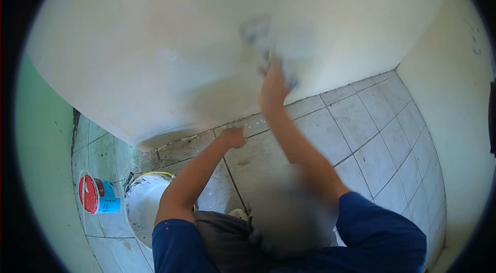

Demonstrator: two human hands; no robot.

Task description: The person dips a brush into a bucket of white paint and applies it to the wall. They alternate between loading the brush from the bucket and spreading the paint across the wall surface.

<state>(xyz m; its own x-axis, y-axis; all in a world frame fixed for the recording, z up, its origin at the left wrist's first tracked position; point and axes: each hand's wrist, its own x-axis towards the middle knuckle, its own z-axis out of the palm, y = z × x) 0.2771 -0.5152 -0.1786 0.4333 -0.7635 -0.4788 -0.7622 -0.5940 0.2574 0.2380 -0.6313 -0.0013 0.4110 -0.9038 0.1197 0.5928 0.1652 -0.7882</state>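
Note:
My right hand (274, 84) is raised in front of the pale wall (170, 40), closed around a motion-blurred hand tool. A greyish head (256, 29) of this tool lies against or close over the wall, above the hand. I cannot tell the tool's exact kind. A patch of darker, damp-looking tone spreads over the wall around and left of it. Lower and to the left, my left hand (234, 137) hangs over the floor near the foot of the wall. Its fingers are curled in, with nothing showing in them.
A large bucket (135, 216) with white contents stands on the tiled floor (356, 118), beside my left forearm. Left of it sits a smaller blue-and-red tub (106, 198). A green wall (46, 133) bounds the left, a cream wall (454, 102) the right.

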